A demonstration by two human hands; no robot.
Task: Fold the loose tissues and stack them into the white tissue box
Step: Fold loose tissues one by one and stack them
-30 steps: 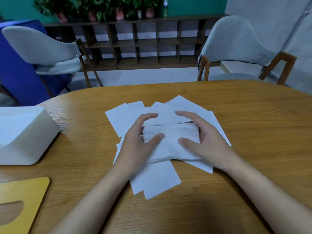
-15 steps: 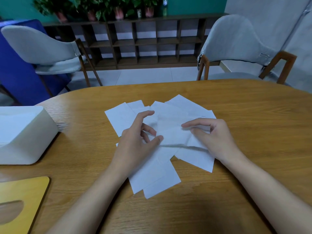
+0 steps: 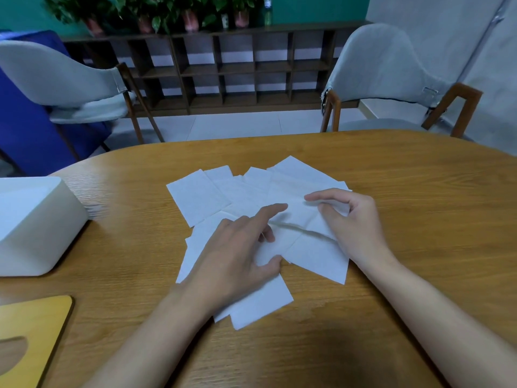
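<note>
From here I read the top tissue [image 3: 300, 219] lying 9-to-3 o'clock across the pile [image 3: 195, 197] at counter [image 3: 419, 177] centre, right hand [image 3: 352, 222] grip pinching its 3 o'clock edge, left hand [image 3: 237, 247] fingers apart, pressing it, white tissue box [image 3: 36, 225] at 9 o'clock, nearer the left.

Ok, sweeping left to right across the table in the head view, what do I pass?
Tissue box → left hand → right hand. The tissues spread under both hands and the yellow lid lies nearer than the box, so I leave those out.
</note>
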